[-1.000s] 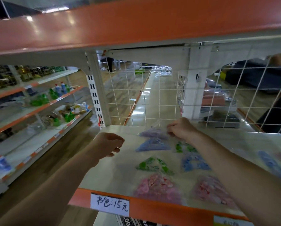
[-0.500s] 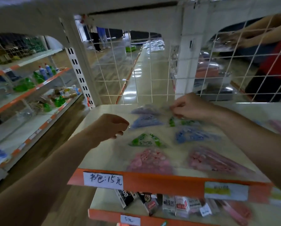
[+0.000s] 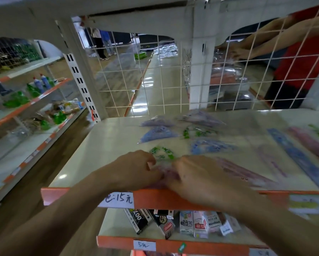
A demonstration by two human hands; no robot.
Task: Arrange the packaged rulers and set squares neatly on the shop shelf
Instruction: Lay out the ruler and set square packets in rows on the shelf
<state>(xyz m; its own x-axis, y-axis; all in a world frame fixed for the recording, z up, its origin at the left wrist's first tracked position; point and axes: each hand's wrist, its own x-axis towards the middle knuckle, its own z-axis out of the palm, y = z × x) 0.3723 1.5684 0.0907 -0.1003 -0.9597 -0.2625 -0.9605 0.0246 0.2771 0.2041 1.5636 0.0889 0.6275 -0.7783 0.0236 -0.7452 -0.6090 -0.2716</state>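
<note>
Your left hand [image 3: 136, 170] has its fingers curled, the tips pinching the left edge of the clear-plastic pink set-square packet [image 3: 169, 172]. Your right hand [image 3: 201, 183] lies bent over the packet's right side with its back to the camera. Blur hides its fingertips, so you cannot tell whether it grips or only presses. The packet lies flat at the very front of the cream shelf [image 3: 92, 156], just behind the orange lip and above the white handwritten price label [image 3: 120, 199]. Half a second ago your right hand was at the back of the shelf, on the packets by the grid, and your left hand hovered curled over bare shelf to the left. Both have since come forward and met on this packet. Just beyond your knuckles lies a green set-square packet [image 3: 161, 153], then a blue set-square packet [image 3: 157, 133] and a purple set-square packet [image 3: 157, 121] farther back, all where they lay before. To the right a second column of packets runs back, and beyond it a long blue ruler packet [image 3: 299, 156] lies at a slant. The white wire grid [image 3: 155, 80] closes the back of the shelf, and behind it a person in a red top [image 3: 303, 61] reaches leftward. On the lower shelf [image 3: 118, 230] stand small printed cardboard boxes [image 3: 192, 224].
</note>
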